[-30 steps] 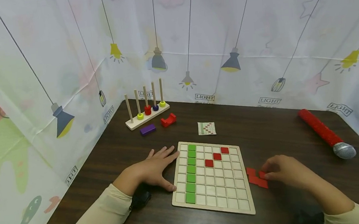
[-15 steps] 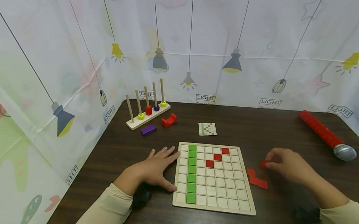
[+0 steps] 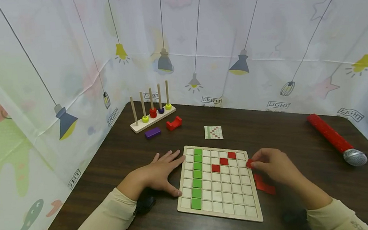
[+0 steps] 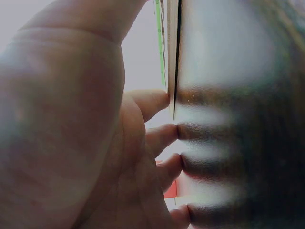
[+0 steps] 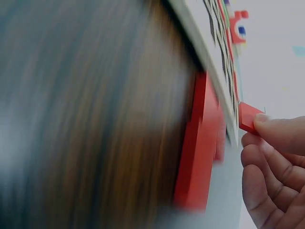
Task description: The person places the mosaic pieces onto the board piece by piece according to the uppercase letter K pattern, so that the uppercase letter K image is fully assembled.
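A wooden grid board point(image 3: 225, 212) lies on the dark table, with a column of green square tiles point(image 3: 197, 183) near its left side and three red tiles point(image 3: 224, 161) on a diagonal toward its top right. My left hand point(image 3: 157, 174) rests with spread fingers against the board's left edge. Between thumb and fingers, my right hand point(image 3: 275, 165) pinches a red square tile point(image 5: 249, 117), which is over the board's right edge in the head view. Just right of the board lie several loose red tiles point(image 3: 265, 186), partly hidden by that hand.
Behind the board lies a small pattern card point(image 3: 213, 132). A peg stand with rings point(image 3: 153, 119), a purple block point(image 3: 152, 133) and a red notched block point(image 3: 174, 123) are at the back left. A red microphone point(image 3: 333, 134) lies at the right.
My right hand has taken a red tile from the loose tiles and carried it left and away from me, to the board's right edge. My left hand stays in place.
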Demonstrator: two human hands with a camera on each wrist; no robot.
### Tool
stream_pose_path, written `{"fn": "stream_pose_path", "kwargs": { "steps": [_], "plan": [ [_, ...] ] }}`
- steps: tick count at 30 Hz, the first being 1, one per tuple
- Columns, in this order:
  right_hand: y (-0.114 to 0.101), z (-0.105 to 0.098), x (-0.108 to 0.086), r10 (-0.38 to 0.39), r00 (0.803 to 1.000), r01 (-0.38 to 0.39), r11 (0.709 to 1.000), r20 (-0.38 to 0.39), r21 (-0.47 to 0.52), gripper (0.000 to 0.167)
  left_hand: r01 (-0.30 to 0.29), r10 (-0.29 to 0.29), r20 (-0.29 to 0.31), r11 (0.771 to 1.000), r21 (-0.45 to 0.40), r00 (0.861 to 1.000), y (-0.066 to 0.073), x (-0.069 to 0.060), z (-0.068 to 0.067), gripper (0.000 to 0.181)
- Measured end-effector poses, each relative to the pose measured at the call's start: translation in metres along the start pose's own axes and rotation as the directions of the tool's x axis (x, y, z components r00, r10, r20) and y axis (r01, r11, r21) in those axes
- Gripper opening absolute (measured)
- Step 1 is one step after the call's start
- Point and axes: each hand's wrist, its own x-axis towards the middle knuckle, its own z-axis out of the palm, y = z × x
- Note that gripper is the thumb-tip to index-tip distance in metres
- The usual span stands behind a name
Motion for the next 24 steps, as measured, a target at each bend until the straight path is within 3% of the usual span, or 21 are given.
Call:
{"fn": "stream_pose_path", "kwargs": {
  "steps": [12,24],
  "plan": [
    [-0.051,0.028,0.007,-0.100,0.992,0.087,0.985,0.080,0.147,0.007,0.002,-0.002,0.000,1.000,0.006,1.000,0.001,0.000,-0.001,0.117],
    [-0.087,0.054,0.016,-0.229,0.963,0.204,0.964,0.141,0.172,0.010,0.009,-0.009,-0.002,1.000,0.017,1.000,0.003,-0.001,-0.001,0.117]
  ]
}}
